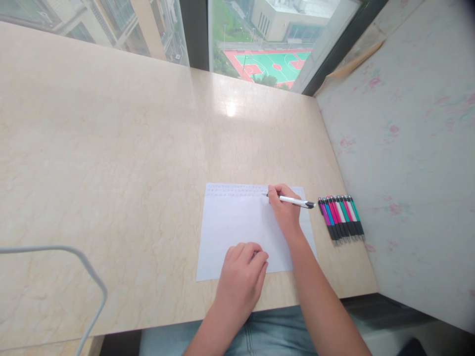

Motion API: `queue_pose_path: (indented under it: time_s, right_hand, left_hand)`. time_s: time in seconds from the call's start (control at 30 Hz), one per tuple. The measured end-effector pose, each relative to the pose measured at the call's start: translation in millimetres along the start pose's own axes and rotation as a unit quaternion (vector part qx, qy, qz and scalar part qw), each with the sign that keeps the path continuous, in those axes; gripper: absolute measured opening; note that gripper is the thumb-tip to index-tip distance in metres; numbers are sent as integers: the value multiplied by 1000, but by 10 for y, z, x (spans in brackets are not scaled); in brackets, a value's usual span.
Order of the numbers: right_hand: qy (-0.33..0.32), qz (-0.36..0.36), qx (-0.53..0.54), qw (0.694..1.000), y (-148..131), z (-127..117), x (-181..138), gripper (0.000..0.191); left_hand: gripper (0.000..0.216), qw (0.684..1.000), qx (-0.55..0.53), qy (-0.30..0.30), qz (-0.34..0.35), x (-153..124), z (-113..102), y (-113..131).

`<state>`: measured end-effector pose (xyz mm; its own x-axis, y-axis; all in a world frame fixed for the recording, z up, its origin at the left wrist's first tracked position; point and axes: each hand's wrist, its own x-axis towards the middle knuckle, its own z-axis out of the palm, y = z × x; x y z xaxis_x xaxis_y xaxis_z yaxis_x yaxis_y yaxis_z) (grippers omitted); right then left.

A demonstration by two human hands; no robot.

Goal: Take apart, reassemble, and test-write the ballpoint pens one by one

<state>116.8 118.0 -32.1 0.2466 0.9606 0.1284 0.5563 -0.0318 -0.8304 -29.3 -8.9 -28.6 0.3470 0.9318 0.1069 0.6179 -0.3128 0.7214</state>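
Observation:
A sheet of white paper (230, 222) lies on the pale marbled surface, with rows of small handwriting along its top edge. My right hand (285, 207) grips a white pen with a black end (293, 200), its tip touching the paper at the right part of the lowest row. My left hand (243, 267) rests on the lower part of the sheet, fingers curled in and thumb side to the right. A small dark spot shows in the gap between its fingers; whether it holds anything is hidden.
Several coloured pens (341, 217) lie side by side to the right of the paper, near the flowered wall (401, 148). A grey cable (85, 262) curves over the left front. Windows (274, 44) border the back of the surface (111, 148).

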Motion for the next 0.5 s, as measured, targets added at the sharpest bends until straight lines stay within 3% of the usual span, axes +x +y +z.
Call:
queue_pose_path:
  time_s: [0.5]
  right_hand:
    - [-7,-24,-41,999,9,40,-2,34]
  left_hand:
    - [12,1000,2,-11,-4,-17,20,-14]
